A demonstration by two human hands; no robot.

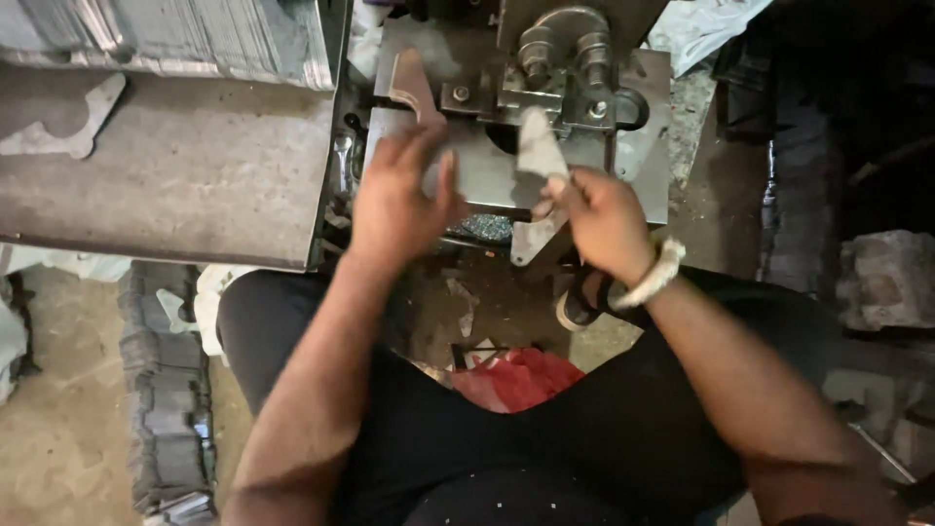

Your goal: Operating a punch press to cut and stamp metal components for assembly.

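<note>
Right hand (599, 219) pinches a flat metal blank (539, 146) just at six o'clock of the press die (560, 68), not yet seated, while the left hand (394, 200) hovers spread and empty; one cut piece (63, 122) lies on the bench (195, 185) at nine o'clock.

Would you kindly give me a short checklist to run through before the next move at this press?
1. Right hand grips the flat metal piece: ok.
2. Left hand free: ok, open, nothing held.
3. Left fingers outside the press tooling: cannot tell; they are close to it.
4. Piece seated in the die: not ok, it is in the air.
5. Stack of blanks within reach: ok.
</note>
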